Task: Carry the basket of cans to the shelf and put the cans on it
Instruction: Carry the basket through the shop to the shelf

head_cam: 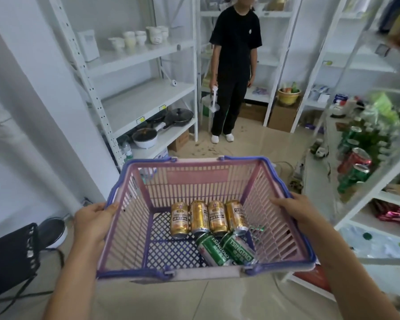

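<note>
I hold a pink basket (194, 176) with purple handles in front of me, above the floor. My left hand (92, 221) grips its left rim and my right hand (296, 210) grips its right rim. Several gold cans (199, 217) lie side by side on the basket's floor, and two green cans (226, 249) lie in front of them. The white shelf (365, 195) to my right holds green and red cans (356, 165).
A person in black (234, 65) stands ahead between white shelves. The left shelf unit (146, 98) carries cups and pans. A black chair (9, 257) is at my lower left. Cardboard boxes (282, 116) sit on the floor at the back.
</note>
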